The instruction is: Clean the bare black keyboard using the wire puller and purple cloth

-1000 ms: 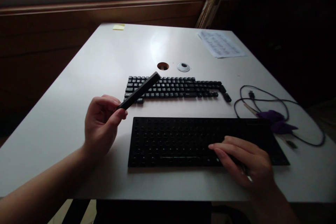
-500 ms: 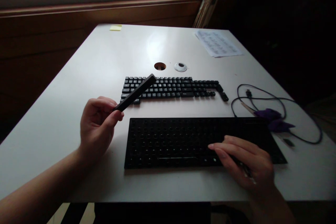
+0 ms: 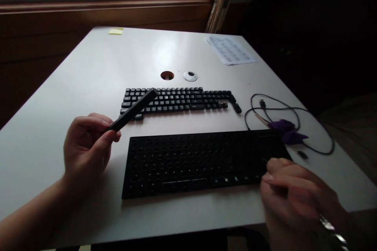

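My left hand (image 3: 90, 145) pinches a long black spacebar keycap (image 3: 132, 111) by its lower end, held up at a slant to the left of the keyboard. Below and to the right lies a black keyboard base (image 3: 182, 160) with its keycaps off and bare switches showing. My right hand (image 3: 294, 192) is closed at the base's right end, around a thin shiny metal tool (image 3: 332, 229). Its rear end sticks out behind the hand, and the fingers hide the rest. Loose black keycaps (image 3: 176, 100) stand in rows beyond the base, partly behind the spacebar keycap.
A black cable (image 3: 294, 108) loops on the right beside purple cloth-like pieces (image 3: 284, 129) and a small dark piece (image 3: 302, 154). Farther back are a round desk hole (image 3: 167, 75), a white ring-shaped cover (image 3: 190, 76), printed papers (image 3: 231, 50) and a yellow sticky note (image 3: 116, 31).
My right hand has moved right and nearer to me, from over the base's lower middle to its right end, and has turned. The left still holds the spacebar keycap. The view has shifted slightly.
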`<action>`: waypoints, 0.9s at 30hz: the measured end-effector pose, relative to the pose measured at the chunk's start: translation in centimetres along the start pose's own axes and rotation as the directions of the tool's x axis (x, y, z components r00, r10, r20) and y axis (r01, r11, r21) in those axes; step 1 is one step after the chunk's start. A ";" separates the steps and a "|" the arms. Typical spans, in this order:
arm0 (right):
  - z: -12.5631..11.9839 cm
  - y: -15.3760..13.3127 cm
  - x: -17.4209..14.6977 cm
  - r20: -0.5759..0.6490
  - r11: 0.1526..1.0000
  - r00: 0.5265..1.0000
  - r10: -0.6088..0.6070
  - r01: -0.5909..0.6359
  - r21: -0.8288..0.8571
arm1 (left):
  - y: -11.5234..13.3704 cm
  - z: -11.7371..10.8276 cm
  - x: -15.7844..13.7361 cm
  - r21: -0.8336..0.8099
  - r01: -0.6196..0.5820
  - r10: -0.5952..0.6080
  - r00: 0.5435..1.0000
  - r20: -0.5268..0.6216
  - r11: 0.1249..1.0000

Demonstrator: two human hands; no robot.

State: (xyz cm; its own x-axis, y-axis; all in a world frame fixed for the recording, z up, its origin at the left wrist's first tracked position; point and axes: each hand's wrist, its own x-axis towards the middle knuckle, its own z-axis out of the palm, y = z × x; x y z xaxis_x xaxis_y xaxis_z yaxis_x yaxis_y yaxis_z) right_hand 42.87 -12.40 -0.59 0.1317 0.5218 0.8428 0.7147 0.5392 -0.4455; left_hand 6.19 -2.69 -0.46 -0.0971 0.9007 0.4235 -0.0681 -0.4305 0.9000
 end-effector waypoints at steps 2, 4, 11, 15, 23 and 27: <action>0.1 -1.0 0.7 -0.030 0.999 0.998 0.053 -0.053 -0.009 | -0.3 -0.1 0.0 0.009 -0.025 0.025 1.000 -0.003 1.000; -0.1 -1.6 1.0 -0.003 0.994 0.994 0.109 -0.109 -0.028 | -0.4 -0.1 0.0 0.025 -0.017 0.017 1.000 -0.001 1.000; -0.8 -1.3 0.3 -0.009 0.987 0.987 0.162 -0.163 -0.007 | -0.3 0.3 -0.1 0.009 -0.032 0.031 0.999 0.013 0.999; -0.6 -1.0 0.5 0.031 0.997 0.996 0.083 -0.083 -0.005 | -0.5 0.2 0.0 0.003 -0.044 0.043 0.998 0.042 0.999; -0.5 -1.2 1.1 0.148 0.995 0.985 0.093 -0.090 -0.031 | -0.1 0.3 -0.1 0.017 -0.018 0.017 1.000 0.023 1.000; -0.4 -1.0 0.9 0.038 0.998 0.998 0.052 -0.052 -0.020 | -0.2 0.2 0.0 -0.005 -0.027 0.027 0.999 0.035 1.000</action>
State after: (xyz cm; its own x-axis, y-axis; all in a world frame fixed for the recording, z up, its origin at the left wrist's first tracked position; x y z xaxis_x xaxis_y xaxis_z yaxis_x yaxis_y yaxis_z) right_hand 42.55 -12.74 0.80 0.1428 0.5741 0.8062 0.7208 0.4979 -0.4823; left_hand 6.37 -2.65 -0.62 -0.0639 0.8900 0.4514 -0.0703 -0.4552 0.8876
